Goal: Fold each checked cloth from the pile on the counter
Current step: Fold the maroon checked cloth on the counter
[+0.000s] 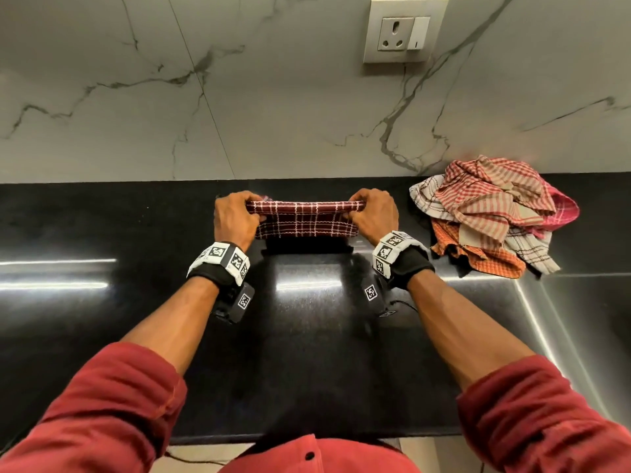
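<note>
A dark maroon cloth (304,220) with white checks is stretched between my two hands above the black counter (102,233), doubled over so its lower edge hangs just off the surface. My left hand (235,216) pinches its left top corner and my right hand (374,215) pinches its right top corner. Both wrists carry black bands with printed square markers. A rumpled pile of checked cloths (491,213) in red, beige, pink, orange and white lies on the counter to the right, apart from my hands.
A marble-look wall (273,97) rises behind the counter, with a socket and switch plate (404,29) up right. A steel sink edge (560,319) begins at the counter's right. The counter's front edge runs just before my red shirt.
</note>
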The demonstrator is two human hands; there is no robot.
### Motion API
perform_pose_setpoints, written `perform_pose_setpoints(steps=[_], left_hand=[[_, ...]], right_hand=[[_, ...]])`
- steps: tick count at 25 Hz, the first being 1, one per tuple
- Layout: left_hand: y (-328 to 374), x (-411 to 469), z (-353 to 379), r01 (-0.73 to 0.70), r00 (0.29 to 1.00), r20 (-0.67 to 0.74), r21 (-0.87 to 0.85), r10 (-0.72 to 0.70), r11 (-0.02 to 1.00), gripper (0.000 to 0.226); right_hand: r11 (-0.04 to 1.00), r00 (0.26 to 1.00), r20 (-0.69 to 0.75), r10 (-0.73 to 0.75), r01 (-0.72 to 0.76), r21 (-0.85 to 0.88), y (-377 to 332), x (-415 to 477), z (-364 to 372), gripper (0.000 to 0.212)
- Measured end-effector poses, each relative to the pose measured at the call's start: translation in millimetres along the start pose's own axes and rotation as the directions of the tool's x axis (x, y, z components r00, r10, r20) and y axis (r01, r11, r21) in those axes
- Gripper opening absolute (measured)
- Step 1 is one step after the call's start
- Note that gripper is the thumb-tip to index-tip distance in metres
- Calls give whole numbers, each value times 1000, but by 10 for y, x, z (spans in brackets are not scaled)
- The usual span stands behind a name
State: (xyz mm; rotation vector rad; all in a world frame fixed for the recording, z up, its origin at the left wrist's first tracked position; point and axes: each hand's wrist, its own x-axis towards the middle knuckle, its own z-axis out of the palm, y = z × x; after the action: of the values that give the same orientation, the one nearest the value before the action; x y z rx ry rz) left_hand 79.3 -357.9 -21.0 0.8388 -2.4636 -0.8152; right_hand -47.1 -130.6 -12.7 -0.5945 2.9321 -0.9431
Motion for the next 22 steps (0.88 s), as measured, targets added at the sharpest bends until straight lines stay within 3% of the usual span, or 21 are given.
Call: perform_pose_setpoints(steps=[3,5,8,10,12,14,16,18,22], left_hand=[[105,46,-45,-36,988,-146,121,53,992,31],[138,-26,-56,-17,985,-165,219,55,976,33],[-63,-478,55,-17,1000,6,376,16,926,38],[-275,-871,125,29,996,73,372,-60,928,35],[-382,-1006,199,112,991,33,335,-131,935,31],[-340,-889,315,56,998,-18,326,-53,944,23],[-166,-698,473,-123,992,69,305,106,945,25],[-26,-541,691,-262,948,252,273,194,926,33],[-63,-353,1065,-311,870,466,272,158,911,49]], right_hand=[[997,986,-145,-81,79,-23,-109,50,-3,22],[995,972,-212,-101,102,-4,-133,26,27,26],[990,994,-54,-92,86,-111,133,-256,229,29],[982,1000,24,-14,18,-189,389,-557,360,32],[977,999,-36,23,-30,-210,469,-706,462,31],[968,995,-98,-30,5,-250,361,-670,557,25],[946,993,-23,-114,101,-308,162,-584,653,19],[936,982,112,-155,182,-302,37,-544,826,22],[938,939,321,-125,218,-271,-54,-479,1086,50]])
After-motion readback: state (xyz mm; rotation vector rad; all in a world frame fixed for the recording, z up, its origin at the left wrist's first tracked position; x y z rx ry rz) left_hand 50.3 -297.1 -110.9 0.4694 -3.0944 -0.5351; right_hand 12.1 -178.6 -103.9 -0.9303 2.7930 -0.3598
